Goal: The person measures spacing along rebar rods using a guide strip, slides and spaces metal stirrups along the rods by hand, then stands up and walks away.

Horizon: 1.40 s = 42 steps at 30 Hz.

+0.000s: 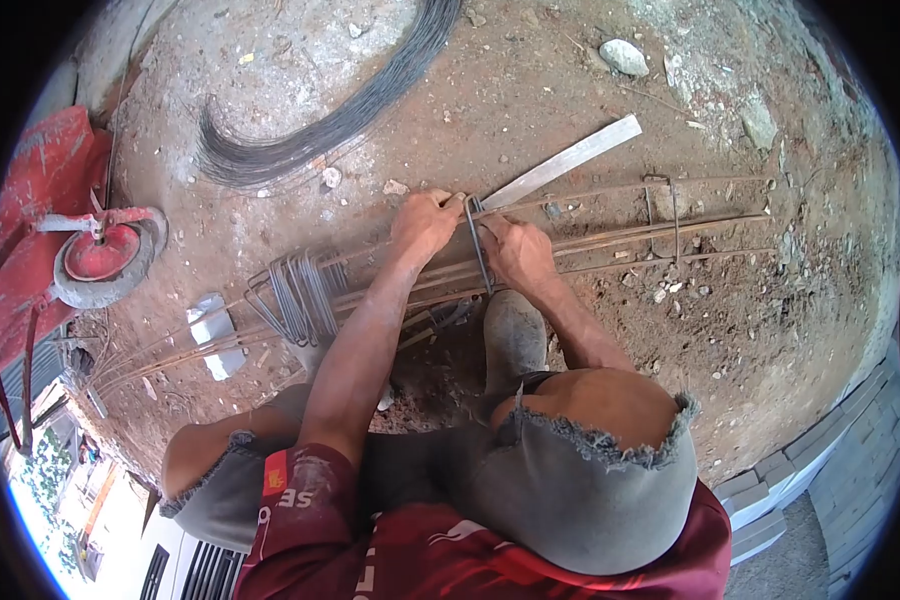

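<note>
My left hand (pixel 425 228) is closed, its fingertips pinched at the top corner of a bent steel stirrup (pixel 479 245). Close on the other side of that stirrup, my right hand (pixel 518 252) has curled fingers near the same corner; what they grip is hidden. The stirrup stands around long, rusty rebars (pixel 610 238) lying left to right. Another stirrup (pixel 676 220) sits apart on the bars at the right. Several bunched stirrups (pixel 305 295) hang on the bars left of my left forearm. A pale flat strip (pixel 570 160) lies just beyond my hands.
A bundle of thin dark wire (pixel 340 140) curves over the dirt ahead. At left stands a red wheelbarrow (pixel 45 190) with its wheel (pixel 100 252). A white block (pixel 216 335) lies by the bars, and a pale stone (pixel 624 57) sits far right. My boot (pixel 515 340) is beside the bars.
</note>
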{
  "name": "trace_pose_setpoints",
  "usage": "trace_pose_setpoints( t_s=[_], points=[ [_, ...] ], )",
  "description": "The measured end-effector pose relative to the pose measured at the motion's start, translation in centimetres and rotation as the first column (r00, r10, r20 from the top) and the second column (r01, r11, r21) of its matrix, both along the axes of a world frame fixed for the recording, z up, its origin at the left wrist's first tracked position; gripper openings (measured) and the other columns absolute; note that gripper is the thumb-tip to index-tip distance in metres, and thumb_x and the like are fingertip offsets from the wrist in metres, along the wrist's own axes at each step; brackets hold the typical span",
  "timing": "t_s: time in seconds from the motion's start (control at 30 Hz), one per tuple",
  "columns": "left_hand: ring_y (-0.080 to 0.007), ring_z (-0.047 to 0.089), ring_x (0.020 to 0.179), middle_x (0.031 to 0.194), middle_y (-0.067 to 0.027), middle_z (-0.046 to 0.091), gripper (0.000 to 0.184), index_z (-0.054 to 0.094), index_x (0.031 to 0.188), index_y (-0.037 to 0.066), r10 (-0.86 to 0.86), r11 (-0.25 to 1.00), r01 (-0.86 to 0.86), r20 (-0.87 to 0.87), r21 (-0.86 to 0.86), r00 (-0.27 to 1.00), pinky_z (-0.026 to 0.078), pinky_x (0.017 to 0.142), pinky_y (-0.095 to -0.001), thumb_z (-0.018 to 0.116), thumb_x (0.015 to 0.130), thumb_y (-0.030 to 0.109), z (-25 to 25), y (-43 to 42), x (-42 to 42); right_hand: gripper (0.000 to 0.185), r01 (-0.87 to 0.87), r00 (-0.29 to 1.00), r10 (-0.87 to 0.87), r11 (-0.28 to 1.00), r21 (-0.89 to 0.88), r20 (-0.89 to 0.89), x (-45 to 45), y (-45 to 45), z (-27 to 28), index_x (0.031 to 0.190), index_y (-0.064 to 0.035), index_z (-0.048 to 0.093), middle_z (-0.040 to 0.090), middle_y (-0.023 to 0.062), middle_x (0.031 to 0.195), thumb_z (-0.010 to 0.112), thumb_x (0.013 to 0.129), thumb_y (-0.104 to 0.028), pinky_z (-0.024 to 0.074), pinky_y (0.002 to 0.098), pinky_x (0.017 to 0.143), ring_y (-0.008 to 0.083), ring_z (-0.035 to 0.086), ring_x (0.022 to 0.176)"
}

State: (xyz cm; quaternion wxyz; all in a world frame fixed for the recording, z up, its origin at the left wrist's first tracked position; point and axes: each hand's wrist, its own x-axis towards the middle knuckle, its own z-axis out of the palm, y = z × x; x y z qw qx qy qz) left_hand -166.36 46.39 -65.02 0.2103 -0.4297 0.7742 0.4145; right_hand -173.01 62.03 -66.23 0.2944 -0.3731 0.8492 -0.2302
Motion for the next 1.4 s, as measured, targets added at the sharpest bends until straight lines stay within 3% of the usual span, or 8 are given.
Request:
trace_pose_setpoints(
  t_s=[0.3,0.4,0.67,0.83,1.0,1.13,1.3,1.4],
  points=[
    [-0.0333,0.064,0.094,0.101,-0.0163,0.067,0.038,0.061,0.113,0.007,0.093,0.985,-0.130,-0.289,-0.113,0.953,0.048,0.081,-0.0419,0.057,0.088,0.034,0.1,0.9,1.8,0.018,-0.030,0.996,0.047,0.979,0.201,-0.080,-3.5,3.3,3.5,0.086,-0.0025,0.058,0.064,0.0234,0.076,0.054,0.088,-0.019,0.0518,0.0473,0.059,0.0388,0.065,0.071],
    [-0.0332,0.062,0.098,0.104,-0.0129,0.066,0.038,0.058,0.117,0.010,-0.151,0.985,0.115,-0.328,-0.126,0.932,0.047,0.085,-0.0443,0.057,0.088,0.035,0.8,0.4,2.7,0.019,0.032,0.988,-0.028,0.999,0.026,-0.152,-3.6,6.6,4.3,0.090,-0.0052,0.061,0.064,0.0184,0.070,0.054,0.091,-0.023,0.0505,0.0464,0.057,0.0374,0.064,0.064],
    [-0.0273,0.057,0.081,0.084,-0.0098,0.060,0.020,0.064,0.088,0.011,-0.377,0.707,-0.055,-0.441,-0.706,0.814,0.041,0.072,-0.0417,0.069,0.079,0.028,1.8,3.0,4.4,0.029,-0.072,0.978,0.120,0.961,0.266,-0.168,1.6,7.9,4.7,0.085,-0.0066,0.057,0.062,0.0191,0.061,0.051,0.094,-0.033,0.0498,0.0450,0.053,0.0400,0.062,0.058],
    [-0.0329,0.060,0.075,0.078,-0.0133,0.060,0.019,0.058,0.078,0.007,0.026,0.874,-0.266,-0.508,-0.407,0.861,0.045,0.065,-0.0445,0.064,0.083,0.025,0.8,6.6,5.0,0.019,0.438,0.892,-0.441,0.898,-0.044,-0.104,2.1,8.8,6.8,0.096,-0.0041,0.057,0.057,0.0214,0.069,0.047,0.098,-0.020,0.0443,0.0407,0.053,0.0371,0.052,0.056],
    [-0.0382,0.063,0.083,0.090,-0.0164,0.066,0.025,0.065,0.090,0.004,0.173,0.960,-0.222,-0.262,-0.169,0.949,0.050,0.078,-0.0451,0.059,0.086,0.027,0.5,4.3,6.2,0.021,0.209,0.970,-0.172,0.953,-0.221,0.173,1.7,4.8,6.4,0.107,-0.0043,0.054,0.058,0.0146,0.075,0.043,0.100,-0.021,0.0447,0.0354,0.058,0.0254,0.054,0.061],
    [-0.0360,0.063,0.094,0.094,-0.0219,0.065,0.036,0.066,0.096,0.002,-0.535,0.844,0.537,-0.071,0.005,0.842,0.049,0.085,-0.0439,0.056,0.089,0.036,5.2,-8.4,7.4,0.015,-0.211,0.976,0.152,0.823,-0.527,-0.154,-2.8,-2.8,7.6,0.103,-0.0021,0.055,0.055,0.0096,0.071,0.053,0.094,-0.014,0.0443,0.0322,0.058,0.0184,0.050,0.060],
    [-0.0396,0.063,0.087,0.088,-0.0217,0.066,0.039,0.064,0.085,-0.002,-0.276,0.859,0.357,0.255,-0.366,0.927,0.049,0.081,-0.0471,0.051,0.089,0.034,16.9,-23.6,13.1,0.015,-0.381,0.912,0.399,0.909,-0.166,0.091,-7.0,-14.3,16.4,0.079,-0.0006,0.059,0.057,0.0111,0.061,0.059,0.089,-0.013,0.0445,0.0385,0.057,0.0312,0.058,0.056],
    [-0.0404,0.063,0.089,0.091,-0.0234,0.066,0.038,0.066,0.086,-0.003,-0.165,0.859,0.288,0.302,-0.424,0.939,0.049,0.082,-0.0466,0.051,0.088,0.032,16.8,-24.4,17.4,0.021,-0.790,0.590,0.778,0.611,0.048,-0.215,-5.8,-20.5,16.9,0.075,-0.0009,0.059,0.060,0.0150,0.065,0.060,0.088,-0.018,0.0469,0.0431,0.059,0.0338,0.059,0.060]
  ],
)
